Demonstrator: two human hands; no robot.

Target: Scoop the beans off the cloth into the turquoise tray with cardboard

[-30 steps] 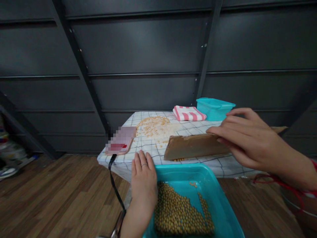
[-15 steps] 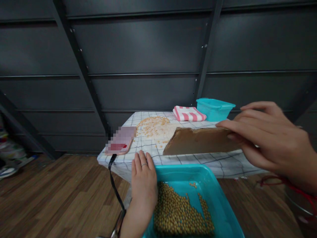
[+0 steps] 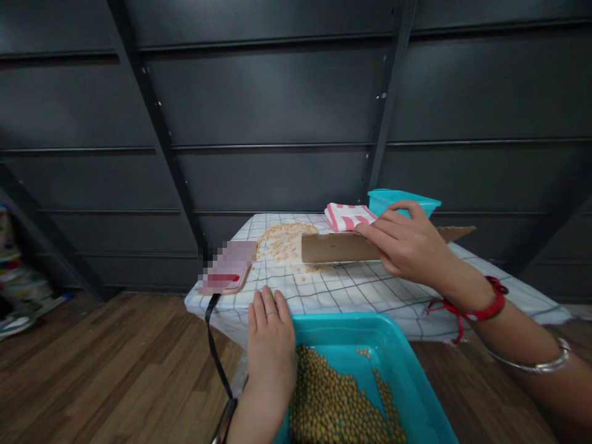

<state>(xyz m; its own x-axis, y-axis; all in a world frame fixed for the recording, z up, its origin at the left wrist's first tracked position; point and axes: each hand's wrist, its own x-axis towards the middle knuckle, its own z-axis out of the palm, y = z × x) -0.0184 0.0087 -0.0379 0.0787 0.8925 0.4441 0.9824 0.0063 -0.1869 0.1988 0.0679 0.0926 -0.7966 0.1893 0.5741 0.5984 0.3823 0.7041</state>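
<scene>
My right hand (image 3: 407, 243) pinches the upper edge of a strip of brown cardboard (image 3: 337, 248), which stands on its long edge on the table. Beyond and left of the strip, pale yellow grains (image 3: 282, 239) lie spread over the cloth, partly hidden by it. A few stray grains sit on the near side. My left hand (image 3: 271, 336) lies flat with fingers stretched at the left rim of a turquoise tray (image 3: 416, 370). Round tan beans (image 3: 337, 401) fill much of this tray, thickest toward its near left.
A checked white tablecloth (image 3: 342, 293) covers the table. At the left edge lies a phone (image 3: 229, 268) with a black strap (image 3: 213, 345) hanging down. A folded pink-striped towel (image 3: 348, 216) and a smaller turquoise container (image 3: 393, 197) stand at the back, before a dark panelled wall (image 3: 277, 98).
My right hand has carried the cardboard strip away from me and a little left, setting it down by the grains. My left hand has stayed at the tray.
</scene>
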